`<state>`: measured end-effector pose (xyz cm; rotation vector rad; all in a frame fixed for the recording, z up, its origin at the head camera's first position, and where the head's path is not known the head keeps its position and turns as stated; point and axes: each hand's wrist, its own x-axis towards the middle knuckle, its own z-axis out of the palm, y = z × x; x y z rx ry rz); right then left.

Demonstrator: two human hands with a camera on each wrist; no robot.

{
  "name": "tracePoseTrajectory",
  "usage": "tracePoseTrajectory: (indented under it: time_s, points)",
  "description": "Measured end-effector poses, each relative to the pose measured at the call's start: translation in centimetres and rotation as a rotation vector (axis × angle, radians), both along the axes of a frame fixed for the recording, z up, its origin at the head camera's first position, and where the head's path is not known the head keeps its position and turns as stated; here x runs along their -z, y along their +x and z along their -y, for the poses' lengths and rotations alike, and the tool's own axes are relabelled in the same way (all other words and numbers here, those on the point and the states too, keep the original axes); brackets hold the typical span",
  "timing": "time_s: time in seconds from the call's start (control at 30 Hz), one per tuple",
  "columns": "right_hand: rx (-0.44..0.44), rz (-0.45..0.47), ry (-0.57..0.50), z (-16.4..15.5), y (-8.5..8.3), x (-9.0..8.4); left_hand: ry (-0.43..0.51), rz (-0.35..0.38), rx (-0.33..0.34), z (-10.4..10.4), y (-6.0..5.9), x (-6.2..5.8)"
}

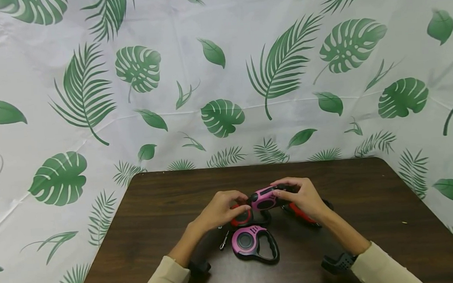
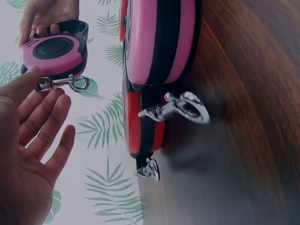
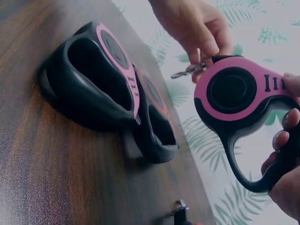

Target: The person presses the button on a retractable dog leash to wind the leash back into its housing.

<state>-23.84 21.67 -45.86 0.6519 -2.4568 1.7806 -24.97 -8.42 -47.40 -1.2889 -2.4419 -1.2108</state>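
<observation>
My right hand (image 1: pixel 305 197) grips a pink and black retractable leash (image 1: pixel 265 198) by its handle and holds it above the table. In the right wrist view its fingers (image 3: pixel 287 137) curl round the black handle of that leash (image 3: pixel 234 91). My left hand (image 1: pixel 223 207) pinches the small metal clip (image 3: pixel 189 71) that sticks out of the held leash. In the left wrist view the clip (image 2: pixel 63 84) lies between thumb and forefinger of the left hand (image 2: pixel 28 140). A second pink leash (image 1: pixel 253 242) lies flat on the table nearer to me.
Two red and black leashes (image 1: pixel 241 219) (image 1: pixel 302 215) lie on the dark wooden table (image 1: pixel 372 192) under and behind the hands. Their metal clips (image 2: pixel 180 108) rest on the wood. A leaf-print cloth (image 1: pixel 221 71) covers the wall and surrounds the table.
</observation>
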Motion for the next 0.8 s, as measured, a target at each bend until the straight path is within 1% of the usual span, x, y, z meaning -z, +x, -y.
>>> tracePoseTrajectory:
  time_s: [0.13,0.33,0.5,0.57,0.67,0.8]
  points:
    - [0.007,0.039,-0.02,0.0,0.1,0.0,0.007,-0.006,-0.034,-0.3,0.2,0.0]
    - [0.003,0.105,-0.055,-0.2,0.4,-0.2,0.017,0.006,-0.075,-0.8,0.5,-0.2]
    - [0.022,0.141,-0.051,-0.5,0.7,-0.2,0.045,0.03,-0.076,-1.5,0.8,0.1]
    - [0.025,0.152,-0.05,-0.8,0.8,-0.2,0.059,0.037,-0.065,-1.8,1.1,0.3]
    - [0.021,0.174,-0.056,-1.4,1.1,-0.1,0.054,0.073,-0.052,-2.4,1.5,0.3]
    - [0.008,0.217,-0.08,-2.4,1.8,-0.1,0.008,0.164,-0.026,-3.3,2.3,-0.1]
